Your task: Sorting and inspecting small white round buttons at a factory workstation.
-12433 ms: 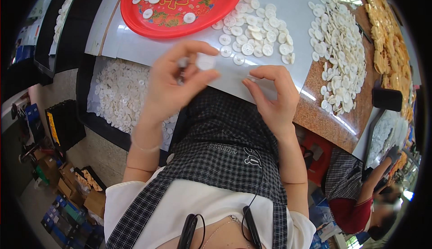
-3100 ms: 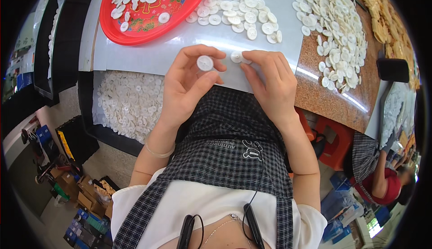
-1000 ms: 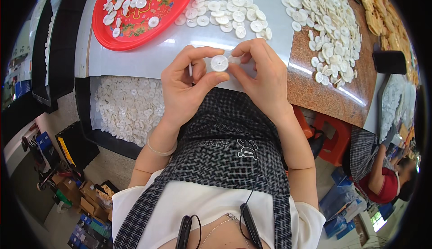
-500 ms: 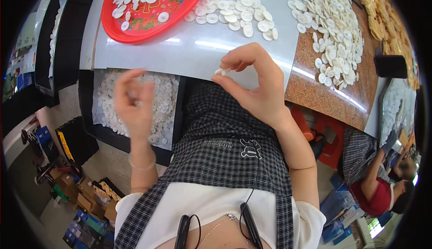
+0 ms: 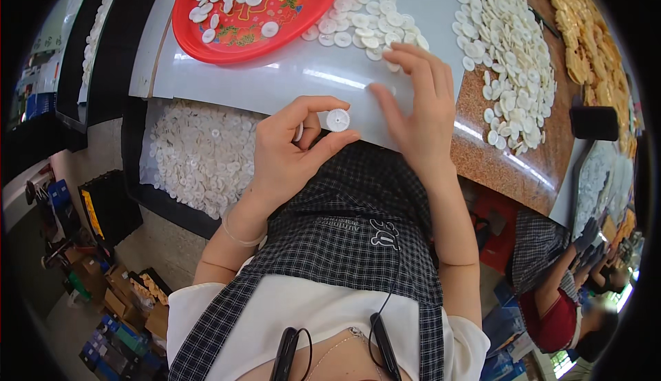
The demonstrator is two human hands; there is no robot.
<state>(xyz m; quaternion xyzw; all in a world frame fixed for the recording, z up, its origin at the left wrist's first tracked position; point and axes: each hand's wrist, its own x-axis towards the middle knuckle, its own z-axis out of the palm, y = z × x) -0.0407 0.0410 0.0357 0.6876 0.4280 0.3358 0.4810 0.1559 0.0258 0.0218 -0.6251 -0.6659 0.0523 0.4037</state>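
Between the thumb and index finger of my left hand (image 5: 279,143), a small white plastic gear (image 5: 338,120) is held upright with its toothed rim and centre hub showing. A second white gear (image 5: 298,131) is tucked in the curled fingers of the same hand. My right hand (image 5: 425,116) is open, thumb and fingers apart, its fingertips by the near edge of a loose group of white gears (image 5: 361,23) on the grey tabletop. I cannot tell whether those fingertips touch a gear. Left of that group stands a red round tray (image 5: 234,56) with several white gears on it.
A larger heap of white gears (image 5: 513,71) lies at the right on a brown speckled surface (image 5: 513,171). Below the table's left edge, a black bin (image 5: 169,209) holds many gears. A dark phone-like slab (image 5: 594,123) is at far right. Co-workers sit beyond, lower right.
My left hand has moved right and up from over the bin to the table edge and now pinches a gear. My right hand has opened and moved toward the loose gears, its fingers empty.
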